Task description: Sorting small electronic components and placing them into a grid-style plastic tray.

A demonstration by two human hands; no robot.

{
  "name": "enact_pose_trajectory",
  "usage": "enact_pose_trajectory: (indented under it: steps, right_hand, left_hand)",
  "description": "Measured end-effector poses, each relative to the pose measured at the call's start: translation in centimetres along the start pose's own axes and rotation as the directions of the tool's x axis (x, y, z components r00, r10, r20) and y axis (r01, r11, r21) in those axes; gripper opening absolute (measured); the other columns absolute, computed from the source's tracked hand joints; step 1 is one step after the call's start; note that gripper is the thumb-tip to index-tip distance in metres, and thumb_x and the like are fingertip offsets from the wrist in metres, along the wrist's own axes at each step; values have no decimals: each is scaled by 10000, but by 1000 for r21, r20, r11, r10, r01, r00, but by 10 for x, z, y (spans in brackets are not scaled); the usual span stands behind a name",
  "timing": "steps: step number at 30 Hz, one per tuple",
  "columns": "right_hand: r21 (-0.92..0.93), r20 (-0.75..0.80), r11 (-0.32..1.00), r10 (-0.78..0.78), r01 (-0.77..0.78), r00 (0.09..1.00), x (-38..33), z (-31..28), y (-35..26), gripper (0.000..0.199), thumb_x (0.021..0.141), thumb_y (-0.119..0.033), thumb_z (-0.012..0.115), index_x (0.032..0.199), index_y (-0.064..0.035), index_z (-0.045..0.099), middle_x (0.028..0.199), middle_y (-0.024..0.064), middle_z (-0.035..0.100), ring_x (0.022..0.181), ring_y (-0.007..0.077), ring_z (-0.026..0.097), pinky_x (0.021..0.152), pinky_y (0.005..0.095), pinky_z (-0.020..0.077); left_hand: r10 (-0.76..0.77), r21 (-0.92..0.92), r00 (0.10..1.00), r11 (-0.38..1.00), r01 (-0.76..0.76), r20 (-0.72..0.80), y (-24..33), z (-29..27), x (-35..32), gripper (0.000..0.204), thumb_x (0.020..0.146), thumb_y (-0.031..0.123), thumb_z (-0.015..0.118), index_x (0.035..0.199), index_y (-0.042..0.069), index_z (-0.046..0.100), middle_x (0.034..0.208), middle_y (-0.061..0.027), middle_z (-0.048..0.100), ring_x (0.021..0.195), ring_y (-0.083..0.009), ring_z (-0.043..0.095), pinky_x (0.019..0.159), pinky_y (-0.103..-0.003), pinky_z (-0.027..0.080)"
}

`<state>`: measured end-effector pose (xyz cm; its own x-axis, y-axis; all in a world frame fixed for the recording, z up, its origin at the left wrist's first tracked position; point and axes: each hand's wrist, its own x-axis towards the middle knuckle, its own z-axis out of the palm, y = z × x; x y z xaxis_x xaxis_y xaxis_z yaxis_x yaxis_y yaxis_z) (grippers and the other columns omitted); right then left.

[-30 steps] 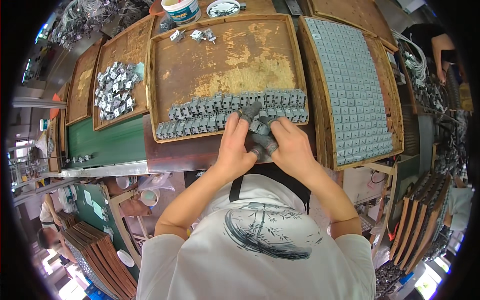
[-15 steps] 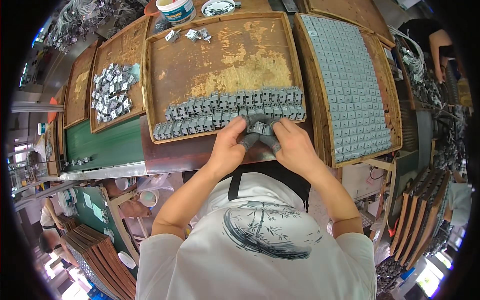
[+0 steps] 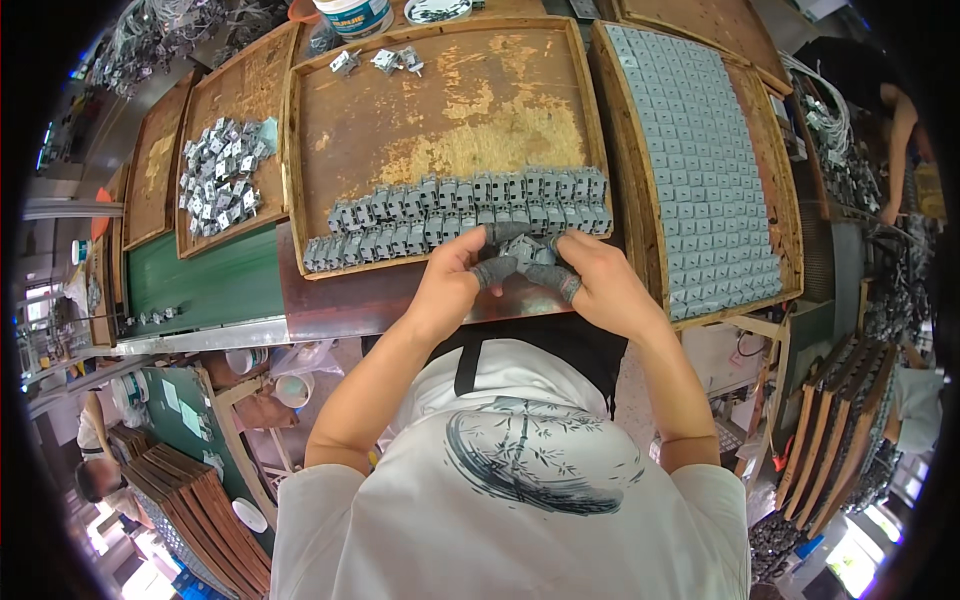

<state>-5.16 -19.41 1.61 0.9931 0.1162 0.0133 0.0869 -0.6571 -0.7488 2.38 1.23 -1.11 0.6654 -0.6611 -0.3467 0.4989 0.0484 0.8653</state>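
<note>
A small grey metal block-like part [image 3: 522, 249] is held between the fingertips of both hands, at the front edge of a wooden tray. My left hand [image 3: 458, 272] grips it from the left, and my right hand [image 3: 603, 280] from the right. Dark grey wraps cover several fingertips and hide much of the part. Just beyond my fingers, two rows of similar grey blocks [image 3: 430, 231] stand side by side along the near side of the tray [image 3: 400, 125]. A few loose silvery pieces [image 3: 385, 61] lie at its far side.
Right of it, another tray [image 3: 790, 215] holds grey blocks in tight rows. A pile of silvery parts [image 3: 220, 175] sits in a tray at left, beyond a green surface [image 3: 215, 280]. A white tub [image 3: 355, 18] stands at the back. Another person's arm [image 3: 899, 150] reaches in at far right.
The grey part has been turned between my fingers, and my thumbs now lie closer together across its near side. At far right, the other person's arm has moved lower.
</note>
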Motion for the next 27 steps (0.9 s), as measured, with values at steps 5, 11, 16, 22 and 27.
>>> enact_pose_trajectory:
  steps: [5, 11, 16, 22, 27]
  right_hand:
    - [47, 6, 998, 51, -51, 999, 2, 8, 9, 150, 839, -69, 610, 953, 23, 580, 892, 199, 592, 860, 417, 592, 741, 448, 478]
    - [-35, -54, 981, 188, -190, 981, 0, 30, 10, 150, 851, -44, 565, 975, 39, 587, 924, 224, 597, 888, 424, 591, 762, 442, 477]
    - [116, -52, 981, 165, -158, 985, -4, 20, 6, 177, 867, -68, 575, 1003, 45, 589, 940, 222, 595, 895, 406, 595, 761, 425, 480]
    - [302, -81, 929, 247, -213, 966, -13, 22, -7, 249, 861, -163, 685, 982, 40, 607, 960, 116, 628, 853, 179, 620, 732, 341, 507]
    - [301, -140, 948, 152, -104, 979, -14, 12, -5, 381, 797, -242, 767, 1023, 28, 619, 944, 75, 661, 794, 118, 590, 659, 294, 498]
  left_hand:
    - [6, -12, 999, 1000, -7, -50, -2, 6, 6, 376, 901, -96, 491, 1230, 31, 621, 1051, -4, 665, 820, -75, 556, 647, -218, 447]
    - [-73, 88, 984, 992, 89, -165, -15, 11, 13, 451, 835, -110, 480, 1243, 25, 616, 1007, -19, 647, 748, -85, 523, 648, -224, 448]
    - [233, 217, 972, 949, -228, 3, -14, 15, 6, 572, 753, -80, 582, 1316, 19, 553, 1104, -104, 575, 860, -197, 541, 779, -326, 481]
    - [566, 829, 793, 315, -463, 227, -9, 21, 0, 698, 581, 1, 729, 1251, 0, 532, 1138, -205, 509, 1013, -422, 487, 893, -473, 446]
    - [560, 661, 756, 430, -615, 338, 3, 24, -1, 694, 642, 56, 777, 1297, 6, 553, 1192, -186, 582, 1047, -381, 547, 928, -424, 445]
